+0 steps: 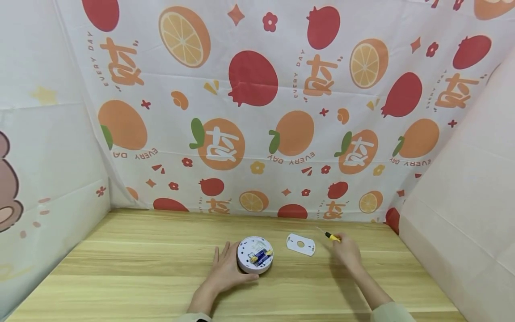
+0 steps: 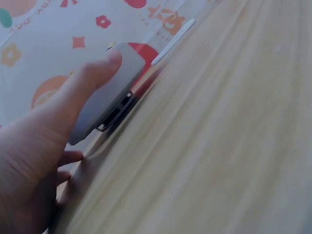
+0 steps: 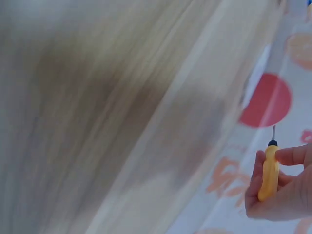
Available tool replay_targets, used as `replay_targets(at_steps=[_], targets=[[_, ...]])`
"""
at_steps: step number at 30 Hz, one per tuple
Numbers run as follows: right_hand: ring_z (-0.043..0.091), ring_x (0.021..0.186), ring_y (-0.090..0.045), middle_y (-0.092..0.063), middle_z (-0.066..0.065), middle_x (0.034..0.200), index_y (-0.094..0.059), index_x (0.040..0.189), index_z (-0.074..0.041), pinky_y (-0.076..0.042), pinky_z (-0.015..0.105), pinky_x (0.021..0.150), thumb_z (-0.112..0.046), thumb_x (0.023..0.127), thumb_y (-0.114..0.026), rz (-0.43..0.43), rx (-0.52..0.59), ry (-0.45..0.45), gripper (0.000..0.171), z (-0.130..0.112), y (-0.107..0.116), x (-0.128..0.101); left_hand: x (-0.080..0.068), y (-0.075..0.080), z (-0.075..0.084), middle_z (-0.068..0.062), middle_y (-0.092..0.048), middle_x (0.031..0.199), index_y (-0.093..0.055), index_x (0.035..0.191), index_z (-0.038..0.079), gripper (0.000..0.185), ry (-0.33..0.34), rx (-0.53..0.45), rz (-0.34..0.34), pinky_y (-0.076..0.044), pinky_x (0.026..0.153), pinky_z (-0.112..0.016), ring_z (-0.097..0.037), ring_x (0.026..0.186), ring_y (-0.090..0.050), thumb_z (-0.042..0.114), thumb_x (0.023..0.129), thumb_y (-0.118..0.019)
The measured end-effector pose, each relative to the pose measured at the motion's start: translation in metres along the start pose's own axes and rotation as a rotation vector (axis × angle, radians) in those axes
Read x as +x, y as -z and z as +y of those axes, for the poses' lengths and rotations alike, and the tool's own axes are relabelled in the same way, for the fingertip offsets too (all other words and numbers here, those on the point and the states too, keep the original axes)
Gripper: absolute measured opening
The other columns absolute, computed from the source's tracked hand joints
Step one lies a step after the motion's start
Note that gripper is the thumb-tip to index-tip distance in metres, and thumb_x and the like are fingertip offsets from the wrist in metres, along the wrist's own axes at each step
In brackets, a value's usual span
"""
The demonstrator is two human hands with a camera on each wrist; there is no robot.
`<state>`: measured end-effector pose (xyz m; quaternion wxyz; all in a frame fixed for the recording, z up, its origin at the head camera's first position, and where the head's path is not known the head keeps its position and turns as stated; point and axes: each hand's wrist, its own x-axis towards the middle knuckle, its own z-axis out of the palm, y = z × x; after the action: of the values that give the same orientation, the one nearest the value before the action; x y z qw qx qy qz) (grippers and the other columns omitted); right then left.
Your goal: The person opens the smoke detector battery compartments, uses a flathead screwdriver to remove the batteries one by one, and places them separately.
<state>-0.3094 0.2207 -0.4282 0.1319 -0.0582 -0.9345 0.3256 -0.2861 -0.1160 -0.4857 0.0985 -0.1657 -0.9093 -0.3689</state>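
Low centre of frame, on wood-grain table (image 1: 141,268): my left hand (image 1: 225,273) cups round white device (image 1: 255,255); right hand (image 1: 347,250) pinches yellow screwdriver (image 1: 332,236). Fruit-print cloth (image 1: 257,112) behind.

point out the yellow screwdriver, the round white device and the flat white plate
yellow screwdriver (image 3: 269,176), right wrist view, on its handle
round white device (image 1: 255,255), head view, open top face
flat white plate (image 1: 300,244), head view, near its centre

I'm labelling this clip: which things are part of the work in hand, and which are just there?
In use:
round white device, gripped by left hand
yellow screwdriver, pinched in right hand
white cover plate, lying beside the device

Just there:
wooden table
fruit-print cloth
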Motion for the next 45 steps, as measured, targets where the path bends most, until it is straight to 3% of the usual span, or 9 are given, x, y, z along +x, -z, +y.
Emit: replay_targets(at_steps=[6,13,18,25,27,32,35,39,45], targets=[[0.017,0.046,-0.041,-0.062,0.017,0.080,-0.058,0.111,0.008,-0.034,0.024,0.037,0.002,0.080,-0.050,0.030,-0.214,-0.030,0.033,0.021,-0.005,0.011,0.000,-0.007,0.003,-0.024,-0.041,0.132,-0.036,0.132,-0.008,0.111,-0.005,0.040,0.046,0.000,0.103,-0.062,-0.048,0.128,-0.021,0.059,0.054,-0.078],[0.021,0.057,-0.050,-0.061,0.020,0.091,-0.055,0.109,0.010,-0.040,0.027,0.042,0.006,0.079,-0.049,-0.047,-0.283,-0.011,0.031,0.030,-0.009,0.009,0.001,-0.010,0.004,-0.024,-0.041,0.133,-0.037,0.132,-0.007,0.105,-0.016,0.042,0.072,0.001,0.102,-0.062,-0.048,0.128,-0.021,0.056,0.058,-0.077],[0.025,0.062,-0.053,-0.058,0.014,0.081,-0.056,0.096,0.007,-0.045,0.035,0.047,0.002,0.076,-0.055,-0.066,-0.339,0.024,0.021,0.028,-0.010,0.011,0.001,-0.008,0.005,-0.023,-0.041,0.133,-0.037,0.133,-0.005,0.107,-0.008,0.047,0.062,0.001,0.103,-0.062,-0.048,0.129,-0.020,0.057,0.056,-0.078],[0.047,0.098,-0.045,-0.049,0.031,0.102,-0.054,0.105,0.012,-0.045,0.054,0.078,-0.010,0.082,-0.060,-0.002,-0.360,0.063,0.032,0.014,-0.013,0.017,0.003,-0.010,0.004,-0.024,-0.041,0.133,-0.038,0.133,-0.005,0.109,0.015,0.054,0.069,0.002,0.103,-0.061,-0.048,0.128,-0.020,0.061,0.056,-0.077],[0.048,0.104,-0.043,-0.049,0.032,0.107,-0.055,0.109,0.011,-0.040,0.056,0.086,-0.011,0.083,-0.061,0.043,-0.330,0.106,0.035,0.004,-0.014,0.019,0.003,-0.010,0.004,-0.024,-0.041,0.133,-0.038,0.133,-0.006,0.109,0.017,0.055,0.066,0.002,0.103,-0.061,-0.048,0.128,-0.020,0.061,0.056,-0.076],[0.041,0.103,-0.049,-0.056,0.022,0.105,-0.060,0.104,0.004,-0.042,0.052,0.086,-0.008,0.079,-0.065,0.085,-0.212,0.294,0.028,-0.035,-0.019,0.016,0.004,-0.009,0.003,-0.026,-0.039,0.135,-0.036,0.134,-0.008,0.111,0.029,0.049,0.050,0.003,0.104,-0.059,-0.048,0.129,-0.019,0.061,0.057,-0.075],[0.034,0.101,-0.052,-0.060,0.013,0.101,-0.063,0.099,-0.001,-0.046,0.047,0.082,-0.006,0.077,-0.067,0.032,-0.184,0.429,0.023,-0.059,-0.025,0.009,0.005,-0.009,0.003,-0.027,-0.038,0.136,-0.035,0.134,-0.009,0.111,0.032,0.046,0.048,0.004,0.104,-0.059,-0.047,0.130,-0.018,0.060,0.057,-0.076],[0.024,0.099,-0.053,-0.061,0.002,0.099,-0.064,0.097,-0.011,-0.050,0.040,0.077,-0.013,0.081,-0.067,-0.068,-0.260,0.576,0.017,-0.082,-0.033,-0.001,0.005,-0.008,0.003,-0.026,-0.039,0.135,-0.035,0.134,-0.009,0.110,0.028,0.046,0.046,0.003,0.104,-0.059,-0.047,0.130,-0.018,0.058,0.057,-0.077],[0.019,0.098,-0.054,-0.061,-0.002,0.097,-0.064,0.093,-0.015,-0.048,0.035,0.081,-0.019,0.082,-0.069,-0.192,-0.315,0.854,0.013,-0.100,-0.043,-0.014,0.005,-0.007,0.004,-0.027,-0.038,0.136,-0.034,0.135,-0.008,0.108,0.021,0.016,0.034,0.004,0.103,-0.060,-0.049,0.129,-0.017,0.055,0.058,-0.078]])
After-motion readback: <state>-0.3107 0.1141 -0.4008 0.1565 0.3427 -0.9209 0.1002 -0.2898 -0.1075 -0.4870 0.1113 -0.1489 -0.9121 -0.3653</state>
